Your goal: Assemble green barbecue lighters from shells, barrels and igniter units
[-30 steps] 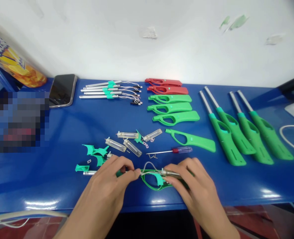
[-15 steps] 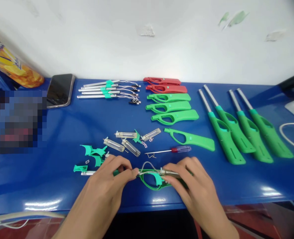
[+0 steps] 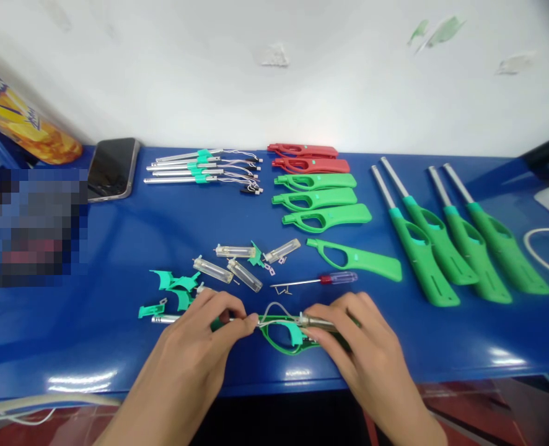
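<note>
An opened green utility lighter (image 3: 289, 350) lies at the table's front edge, its metal barrel (image 3: 163, 319) sticking out to the left. My left hand (image 3: 204, 337) is closed, thumb and forefinger pinching the lighter's front end where thin wires run. A thin pale tube (image 3: 279, 304) arches between my two hands. My right hand (image 3: 362, 337) is closed around the lighter's handle end, fingers on a clear fuel tank (image 3: 321, 323). A teal trigger (image 3: 296, 334) shows in the casing. My fingers hide part of the handle.
Beyond my hands lie clear fuel tanks (image 3: 213, 271), teal plastic pieces (image 3: 165, 280), small screws and a screwdriver (image 3: 337, 279). Further back are metal barrels with wires (image 3: 181, 180), green casing halves (image 3: 328, 217) and red ones (image 3: 311, 165). Assembled lighters (image 3: 423, 266) lie right, a phone (image 3: 111, 168) left.
My hands and the lighter stay almost in place. The small teal piece left of my left hand has shifted and turned slightly.
</note>
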{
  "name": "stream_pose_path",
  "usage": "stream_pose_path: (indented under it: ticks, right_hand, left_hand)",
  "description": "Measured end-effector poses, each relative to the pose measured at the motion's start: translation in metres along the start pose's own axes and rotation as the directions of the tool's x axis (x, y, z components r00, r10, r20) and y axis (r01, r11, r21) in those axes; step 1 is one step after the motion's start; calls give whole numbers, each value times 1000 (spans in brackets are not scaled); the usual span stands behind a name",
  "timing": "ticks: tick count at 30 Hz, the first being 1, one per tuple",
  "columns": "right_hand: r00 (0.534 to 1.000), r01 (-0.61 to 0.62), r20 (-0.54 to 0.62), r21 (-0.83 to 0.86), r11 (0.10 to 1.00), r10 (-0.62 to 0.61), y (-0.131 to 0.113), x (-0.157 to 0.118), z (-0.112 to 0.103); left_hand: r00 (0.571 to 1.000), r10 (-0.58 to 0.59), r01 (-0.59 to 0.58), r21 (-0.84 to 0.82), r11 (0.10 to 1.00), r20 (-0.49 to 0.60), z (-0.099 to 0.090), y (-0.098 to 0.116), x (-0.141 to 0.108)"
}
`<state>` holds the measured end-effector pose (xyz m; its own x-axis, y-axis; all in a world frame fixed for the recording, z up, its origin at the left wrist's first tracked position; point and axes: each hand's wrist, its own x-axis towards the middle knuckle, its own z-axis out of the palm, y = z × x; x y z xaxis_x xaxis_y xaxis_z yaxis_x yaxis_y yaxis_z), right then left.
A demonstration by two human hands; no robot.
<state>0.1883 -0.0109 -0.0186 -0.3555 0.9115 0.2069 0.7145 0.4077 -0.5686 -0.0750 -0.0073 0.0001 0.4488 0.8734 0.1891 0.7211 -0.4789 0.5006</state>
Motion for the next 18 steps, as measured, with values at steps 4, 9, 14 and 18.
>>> stream_pose_path:
  ticks: [4, 9, 14, 18]
  right_hand:
    - [1000, 14, -4, -4, 1000, -14, 1, 0, 0]
    - [1000, 17, 4, 3, 1000, -17, 1, 2, 1]
    - [1000, 20, -1, -2, 1000, -20, 0, 1, -1]
    - [1000, 19, 17, -7, 1000, -19, 0, 1, -1]
  left_hand:
    - [1000, 9, -9, 21, 1000, 5, 1, 0, -2]
    - [997, -19, 16, 37, 999, 77, -2, -1, -6]
    - [996, -32, 29, 34, 999, 85, -1, 1, -8]
    - [998, -35, 34, 11, 999, 48, 1, 2, -7]
